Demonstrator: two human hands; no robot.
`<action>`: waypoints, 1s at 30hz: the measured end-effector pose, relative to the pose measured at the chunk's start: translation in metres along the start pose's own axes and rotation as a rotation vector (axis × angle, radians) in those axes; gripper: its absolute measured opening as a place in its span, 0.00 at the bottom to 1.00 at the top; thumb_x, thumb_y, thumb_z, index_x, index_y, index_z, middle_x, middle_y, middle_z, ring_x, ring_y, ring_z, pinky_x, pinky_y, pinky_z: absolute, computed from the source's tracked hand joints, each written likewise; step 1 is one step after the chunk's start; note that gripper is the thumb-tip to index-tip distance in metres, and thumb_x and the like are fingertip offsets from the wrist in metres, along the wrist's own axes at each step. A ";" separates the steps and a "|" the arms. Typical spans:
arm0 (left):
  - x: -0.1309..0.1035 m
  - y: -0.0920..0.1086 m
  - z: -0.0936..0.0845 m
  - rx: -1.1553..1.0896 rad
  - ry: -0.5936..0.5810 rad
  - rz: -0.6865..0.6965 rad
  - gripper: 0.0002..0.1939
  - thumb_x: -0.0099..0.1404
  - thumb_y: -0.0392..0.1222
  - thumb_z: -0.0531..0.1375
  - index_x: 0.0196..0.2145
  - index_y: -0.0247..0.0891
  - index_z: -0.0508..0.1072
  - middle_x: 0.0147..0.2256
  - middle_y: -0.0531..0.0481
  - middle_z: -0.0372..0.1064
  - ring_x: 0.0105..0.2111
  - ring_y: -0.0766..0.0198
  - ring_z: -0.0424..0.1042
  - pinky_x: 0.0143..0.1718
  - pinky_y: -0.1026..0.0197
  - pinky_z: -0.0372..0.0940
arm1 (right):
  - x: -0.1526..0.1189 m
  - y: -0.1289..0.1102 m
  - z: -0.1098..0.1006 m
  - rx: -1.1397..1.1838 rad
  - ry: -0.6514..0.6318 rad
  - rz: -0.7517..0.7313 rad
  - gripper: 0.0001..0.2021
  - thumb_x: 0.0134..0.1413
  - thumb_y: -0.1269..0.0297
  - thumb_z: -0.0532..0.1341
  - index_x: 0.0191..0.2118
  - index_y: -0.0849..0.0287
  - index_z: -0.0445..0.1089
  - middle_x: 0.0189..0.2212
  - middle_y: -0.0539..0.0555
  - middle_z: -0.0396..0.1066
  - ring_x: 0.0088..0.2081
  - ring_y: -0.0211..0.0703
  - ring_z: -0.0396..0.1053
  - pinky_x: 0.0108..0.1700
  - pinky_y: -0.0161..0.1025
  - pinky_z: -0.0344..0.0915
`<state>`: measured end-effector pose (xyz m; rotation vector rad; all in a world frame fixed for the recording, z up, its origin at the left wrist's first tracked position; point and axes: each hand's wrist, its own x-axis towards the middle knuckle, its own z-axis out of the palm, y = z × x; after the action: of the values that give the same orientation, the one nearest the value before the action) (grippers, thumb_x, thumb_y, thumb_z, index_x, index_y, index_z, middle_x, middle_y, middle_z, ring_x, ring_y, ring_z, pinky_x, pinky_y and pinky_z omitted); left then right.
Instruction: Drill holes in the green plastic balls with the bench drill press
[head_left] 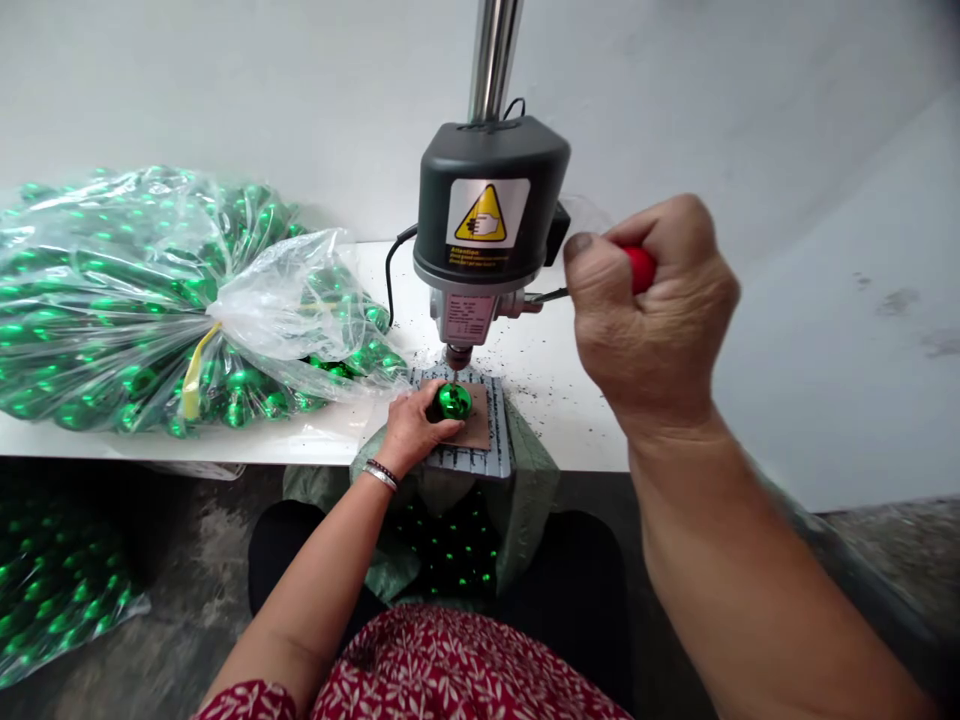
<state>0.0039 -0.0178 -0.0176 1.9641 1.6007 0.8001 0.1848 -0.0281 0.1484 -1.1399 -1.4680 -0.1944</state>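
A shiny green ball (454, 402) sits on a brown board (477, 428) over the slotted metal base (498, 430) of a small drill press (491, 200). My left hand (416, 428) grips the ball from its left side, thumb and fingers around it. Directly above the ball is the drill chuck (458, 356), its thin bit reaching down to the ball's top; whether it has gone in I cannot tell. Raised at the right, my right hand (652, 310) is closed around the red knob (639, 268) of the press's feed lever.
A tied clear plastic bag (277, 290) full of green balls fills the left of the white table (570, 440). Dark shavings lie around the base. Below the table edge hangs an open green sack (529, 500) with green balls inside. Another bag of balls (60, 580) lies on the floor.
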 end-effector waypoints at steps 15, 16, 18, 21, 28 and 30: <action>0.000 -0.003 0.003 -0.005 0.026 0.018 0.26 0.56 0.45 0.69 0.53 0.42 0.74 0.40 0.50 0.78 0.41 0.55 0.73 0.46 0.55 0.66 | -0.023 0.007 -0.003 -0.045 -0.025 -0.066 0.12 0.61 0.56 0.54 0.30 0.56 0.60 0.24 0.48 0.64 0.27 0.33 0.60 0.35 0.36 0.64; 0.000 -0.002 0.003 0.000 0.028 0.014 0.27 0.56 0.45 0.69 0.53 0.42 0.73 0.41 0.50 0.78 0.41 0.55 0.73 0.47 0.55 0.66 | -0.023 0.007 -0.003 -0.045 -0.021 -0.065 0.12 0.61 0.56 0.54 0.30 0.57 0.60 0.24 0.48 0.64 0.27 0.32 0.60 0.35 0.36 0.64; 0.000 -0.001 0.003 0.020 0.033 0.010 0.27 0.56 0.44 0.69 0.54 0.42 0.73 0.43 0.50 0.78 0.42 0.54 0.73 0.48 0.54 0.66 | -0.025 0.006 -0.003 -0.047 -0.015 -0.069 0.12 0.61 0.57 0.55 0.30 0.57 0.60 0.24 0.48 0.63 0.27 0.32 0.60 0.34 0.36 0.63; -0.001 0.000 0.004 0.058 0.033 0.006 0.27 0.57 0.45 0.69 0.54 0.42 0.73 0.44 0.50 0.78 0.43 0.53 0.73 0.49 0.53 0.65 | -0.027 0.006 -0.003 -0.051 -0.006 -0.091 0.11 0.61 0.59 0.55 0.29 0.57 0.60 0.24 0.47 0.62 0.27 0.31 0.60 0.33 0.35 0.62; -0.002 -0.002 0.005 0.097 0.020 0.014 0.28 0.58 0.48 0.68 0.55 0.42 0.72 0.42 0.50 0.78 0.43 0.52 0.73 0.48 0.53 0.64 | -0.031 0.007 -0.002 -0.069 0.002 -0.096 0.09 0.60 0.60 0.55 0.30 0.56 0.60 0.24 0.47 0.62 0.26 0.31 0.59 0.32 0.35 0.58; -0.002 -0.002 0.005 0.090 0.020 0.016 0.28 0.59 0.48 0.68 0.56 0.42 0.72 0.42 0.50 0.78 0.43 0.52 0.73 0.49 0.53 0.64 | -0.032 0.008 -0.002 -0.072 0.015 -0.117 0.09 0.60 0.60 0.55 0.30 0.56 0.60 0.23 0.47 0.62 0.26 0.31 0.59 0.31 0.35 0.57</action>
<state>0.0058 -0.0193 -0.0222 2.0398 1.6614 0.7679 0.1862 -0.0421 0.1185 -1.1092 -1.5260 -0.3385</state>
